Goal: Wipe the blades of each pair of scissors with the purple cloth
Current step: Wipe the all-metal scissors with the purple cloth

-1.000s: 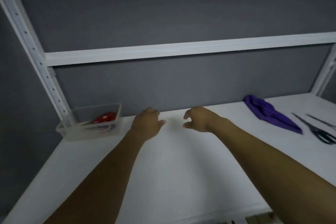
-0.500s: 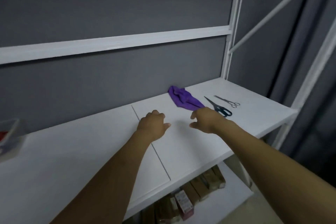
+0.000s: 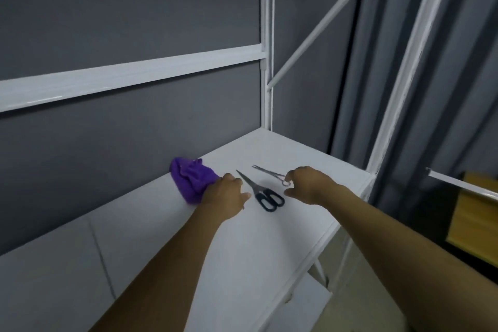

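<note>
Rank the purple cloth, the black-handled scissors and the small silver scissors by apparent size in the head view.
1. purple cloth, even with the left hand covering its near end
2. black-handled scissors
3. silver scissors, thinner and shorter; they lie slightly farther off, but the difference looks real

no readable text, brand or number shows on the black-handled scissors (image 3: pixel 256 188), steel scissors (image 3: pixel 270 173) or purple cloth (image 3: pixel 191 179).
</note>
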